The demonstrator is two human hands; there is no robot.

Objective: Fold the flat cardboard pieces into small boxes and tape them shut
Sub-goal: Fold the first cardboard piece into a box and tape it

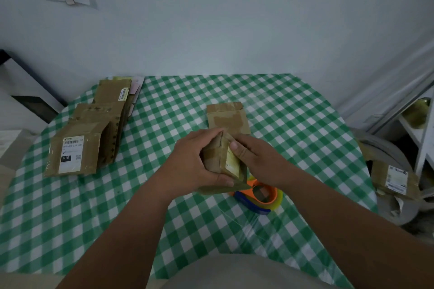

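Folding small box [222,157] mid-counter | left hand [192,166] grip wraps its left side | right hand [256,159] pinches top flap | tape dispenser [260,195] just near-right, right hand nearer

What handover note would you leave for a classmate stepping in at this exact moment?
Left hand and right hand: both grip the small brown cardboard box, half folded, held above the green checked tablecloth.
Orange and blue tape dispenser: just beneath the box.
Stack of flat brown cardboard pieces: far left.
Small taped brown box: behind the hands, looks done.
Left: close the flaps, tape shut, then fold the stack.
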